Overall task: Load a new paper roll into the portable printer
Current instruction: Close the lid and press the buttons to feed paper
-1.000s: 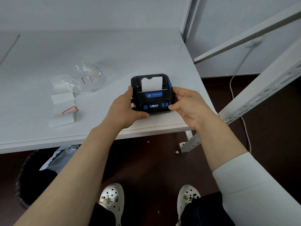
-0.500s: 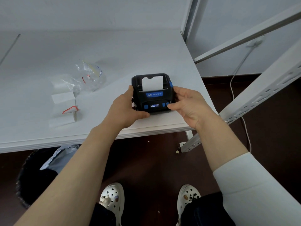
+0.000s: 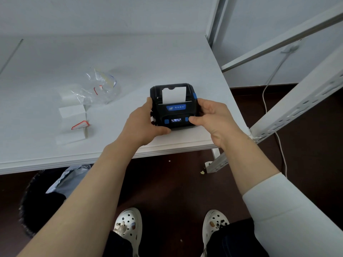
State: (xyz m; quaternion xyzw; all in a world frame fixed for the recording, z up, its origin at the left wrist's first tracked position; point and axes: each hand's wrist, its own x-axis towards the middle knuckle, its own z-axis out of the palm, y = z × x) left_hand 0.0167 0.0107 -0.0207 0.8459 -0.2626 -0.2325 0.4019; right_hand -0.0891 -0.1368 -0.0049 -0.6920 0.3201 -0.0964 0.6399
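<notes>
A black portable printer (image 3: pixel 175 110) with blue buttons and a lit small display rests near the front right corner of the white table (image 3: pixel 130 58). A strip of white paper (image 3: pixel 174 95) sticks up out of its slot. My left hand (image 3: pixel 143 125) grips the printer's left side, thumb under its front edge. My right hand (image 3: pixel 213 117) holds the right side, with the thumb pressed on the blue button right of the display.
A crumpled clear plastic bag (image 3: pixel 98 88) and white label strips with a red-edged sticker (image 3: pixel 78 125) lie on the table to the left. A white slotted metal frame (image 3: pixel 297 101) and a cable stand to the right. A dark bin (image 3: pixel 37 197) sits under the table.
My right thumb has slid inward onto the blue button beside the display. The printer and my left hand have stayed almost still.
</notes>
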